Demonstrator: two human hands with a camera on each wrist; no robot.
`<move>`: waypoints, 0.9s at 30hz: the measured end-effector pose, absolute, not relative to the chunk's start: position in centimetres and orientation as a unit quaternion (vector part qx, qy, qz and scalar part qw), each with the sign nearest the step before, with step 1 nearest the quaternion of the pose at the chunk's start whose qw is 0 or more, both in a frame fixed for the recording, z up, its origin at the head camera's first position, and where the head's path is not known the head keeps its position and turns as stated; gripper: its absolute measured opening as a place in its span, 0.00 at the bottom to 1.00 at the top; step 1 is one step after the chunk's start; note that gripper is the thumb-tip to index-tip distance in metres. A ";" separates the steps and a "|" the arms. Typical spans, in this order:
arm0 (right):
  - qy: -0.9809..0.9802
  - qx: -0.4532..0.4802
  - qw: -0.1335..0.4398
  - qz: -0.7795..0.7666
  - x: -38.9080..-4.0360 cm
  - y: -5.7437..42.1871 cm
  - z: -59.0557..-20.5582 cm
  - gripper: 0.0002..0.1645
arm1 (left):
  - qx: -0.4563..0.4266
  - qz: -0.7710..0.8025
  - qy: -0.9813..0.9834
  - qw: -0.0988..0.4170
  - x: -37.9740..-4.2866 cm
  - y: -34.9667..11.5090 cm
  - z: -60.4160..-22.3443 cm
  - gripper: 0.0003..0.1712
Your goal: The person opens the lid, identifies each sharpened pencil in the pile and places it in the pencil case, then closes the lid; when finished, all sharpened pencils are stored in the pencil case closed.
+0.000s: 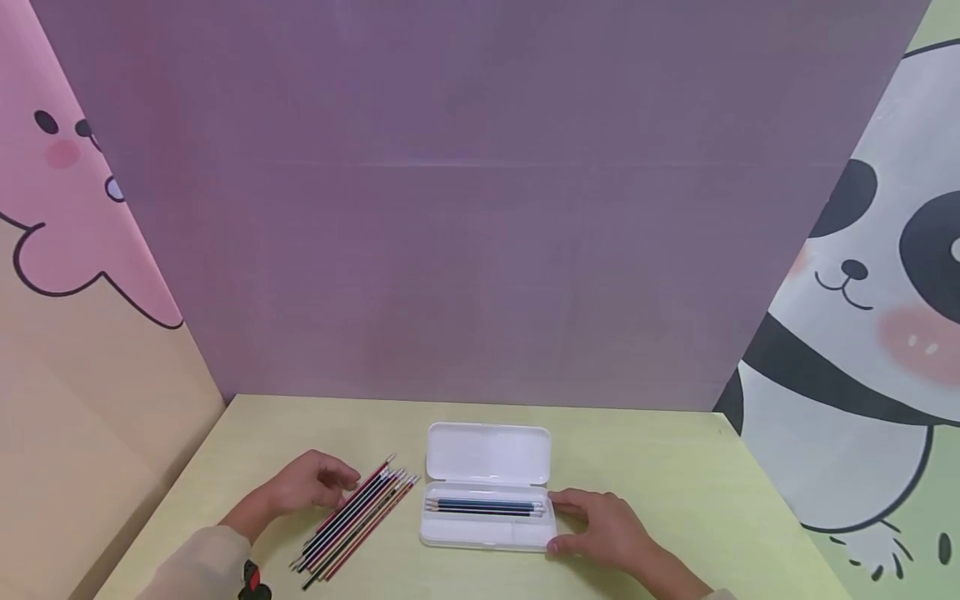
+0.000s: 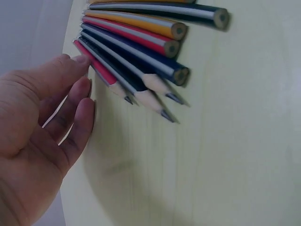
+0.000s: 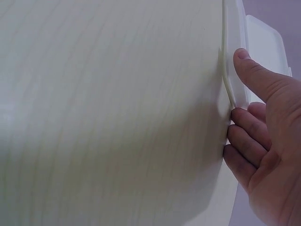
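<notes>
A white pencil case (image 1: 488, 536) lies with its lid (image 1: 488, 453) raised at the back. Blue and black pencils (image 1: 483, 506) lie in its rear compartment. My right hand (image 1: 606, 527) holds the case's right end, thumb at the front corner and index finger at the rear one. To the left, a slanted bunch of pencils (image 1: 358, 525) in red, black, dark blue and yellow rests on the table, some sharpened and some blunt at the near end. My left hand (image 1: 311, 482) is beside the bunch, fingers loosely bent, thumb tip at the outermost red pencil (image 2: 101, 67).
The pale yellow table (image 1: 645, 450) meets a purple panel (image 1: 480, 250) at the back. Side walls carry a pink cartoon figure (image 1: 67, 192) and a panda (image 1: 847, 358). The case's front compartment (image 1: 468, 531) has a small divider.
</notes>
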State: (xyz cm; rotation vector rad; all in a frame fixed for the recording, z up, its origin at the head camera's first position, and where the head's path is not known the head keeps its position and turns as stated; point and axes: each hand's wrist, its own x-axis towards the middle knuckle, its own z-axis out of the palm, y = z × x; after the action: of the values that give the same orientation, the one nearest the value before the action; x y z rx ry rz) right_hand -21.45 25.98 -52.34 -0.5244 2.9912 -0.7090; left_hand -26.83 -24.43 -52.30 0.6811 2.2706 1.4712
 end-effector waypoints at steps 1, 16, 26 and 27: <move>0.959 -0.167 0.012 -0.227 -21.4 26.0 -52.4 0.46 | 0.239 0.518 0.803 0.173 -26.8 -24.4 -52.3 0.23; 0.962 -0.164 0.007 -0.217 -21.2 26.0 -52.0 0.46 | 0.208 0.421 0.875 0.114 -26.4 -23.2 -51.8 0.21; 0.961 -0.172 0.002 -0.216 -21.2 26.1 -52.1 0.46 | 0.165 0.348 0.920 0.065 -26.4 -22.0 -52.0 0.14; 0.961 -0.171 0.002 -0.216 -21.2 26.1 -52.0 0.46 | 0.161 0.348 0.922 0.063 -26.4 -22.0 -51.9 0.13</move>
State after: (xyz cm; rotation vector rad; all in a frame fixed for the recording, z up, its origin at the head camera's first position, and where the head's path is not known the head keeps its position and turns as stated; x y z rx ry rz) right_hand -21.19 26.05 -52.04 -0.5374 3.0152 -0.6785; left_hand -26.36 -21.96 -51.94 0.4859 2.7844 1.0504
